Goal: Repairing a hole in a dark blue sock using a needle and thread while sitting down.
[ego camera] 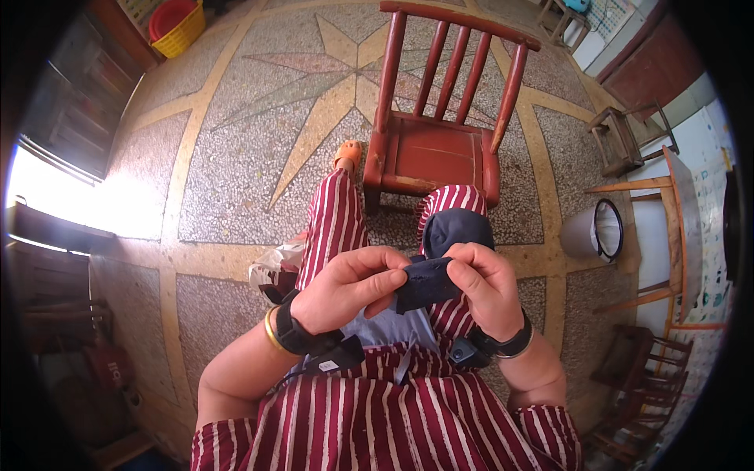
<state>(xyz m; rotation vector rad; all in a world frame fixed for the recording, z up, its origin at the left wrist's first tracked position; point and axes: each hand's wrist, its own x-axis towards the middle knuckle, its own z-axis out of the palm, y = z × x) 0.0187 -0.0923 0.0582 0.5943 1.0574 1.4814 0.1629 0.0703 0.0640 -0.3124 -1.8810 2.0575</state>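
A piece of dark navy fabric (pixel 429 282) is stretched between my hands above my lap. My left hand (pixel 356 285) pinches its left edge between thumb and fingers. At its upper right edge, the thumb and fingers of my right hand (pixel 486 288) grip the same cloth. Another dark navy cloth part (pixel 456 229) drapes over my right knee, just beyond the hands; whether it joins the held piece cannot be told. Blue-grey cloth (pixel 386 328) lies on my lap beneath. Both wrists wear black straps with small devices.
A red wooden chair (pixel 436 150) stands directly in front, close to my right knee. A plastic bag (pixel 274 268) lies on the floor beside my left leg. To the right are a waste bin (pixel 577 235) and a wooden table (pixel 671 235). A yellow basket (pixel 185 35) stands far left.
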